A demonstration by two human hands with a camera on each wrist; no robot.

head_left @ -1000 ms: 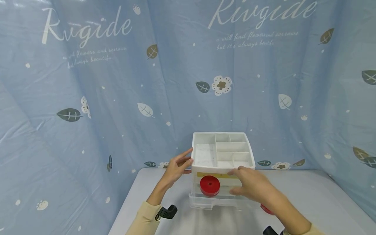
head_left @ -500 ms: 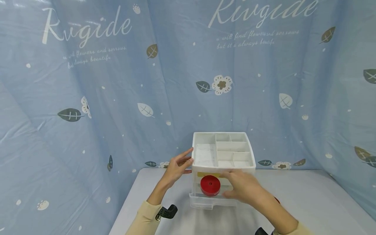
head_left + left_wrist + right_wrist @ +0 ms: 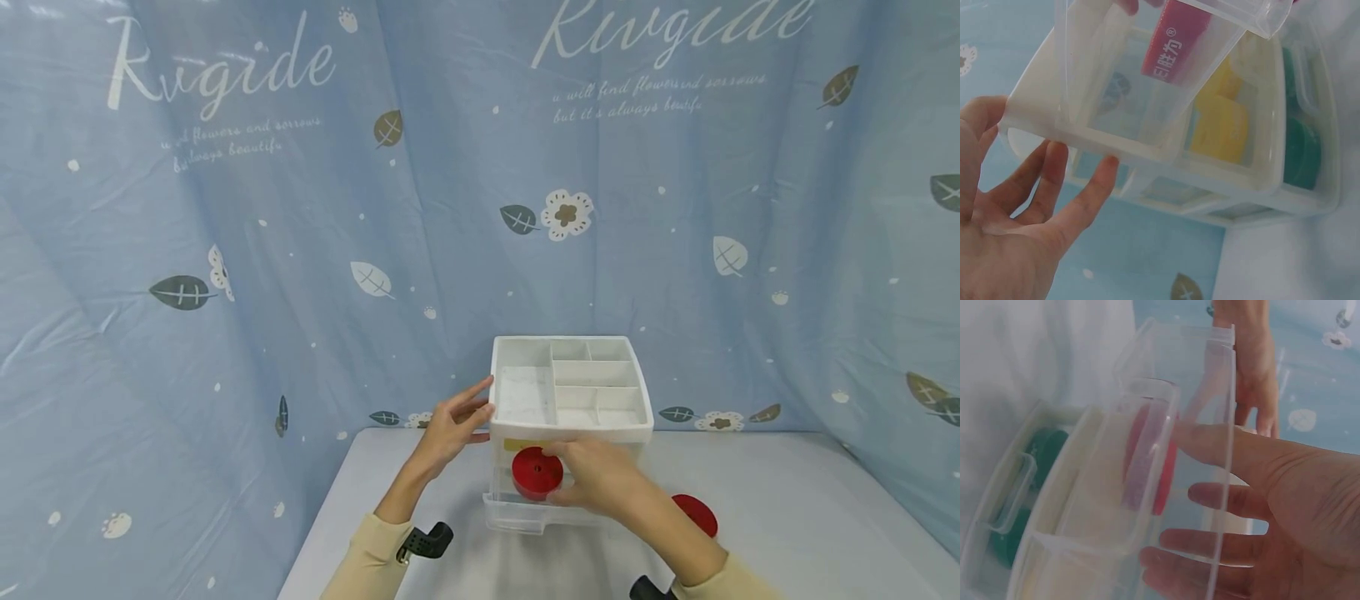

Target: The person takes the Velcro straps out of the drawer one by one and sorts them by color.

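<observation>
A white drawer organizer (image 3: pixel 570 433) stands on the table, its clear drawer (image 3: pixel 517 512) pulled forward. In that drawer a red tape roll (image 3: pixel 534 473) shows its flat face and small centre hole; white lettering marks its rim in the left wrist view. My right hand (image 3: pixel 603 477) reaches in from the right, thumb and fingers spread at the roll's right edge. In the right wrist view the thumb tip meets the roll (image 3: pixel 1166 475), while the other fingers stretch out apart. My left hand (image 3: pixel 450 429) rests extended fingertips against the organizer's left side.
Another red roll (image 3: pixel 693 514) lies on the table (image 3: pixel 795 517), right of the organizer. Yellow rolls (image 3: pixel 1222 128) and green rolls (image 3: pixel 1302 150) sit in the lower drawers. The divided top tray (image 3: pixel 525 396) holds nothing visible. A blue patterned curtain (image 3: pixel 450 208) hangs behind.
My right hand has moved left, from the drawer's right side to the red roll's edge, uncovering the other red roll on the table. The left hand has stayed put.
</observation>
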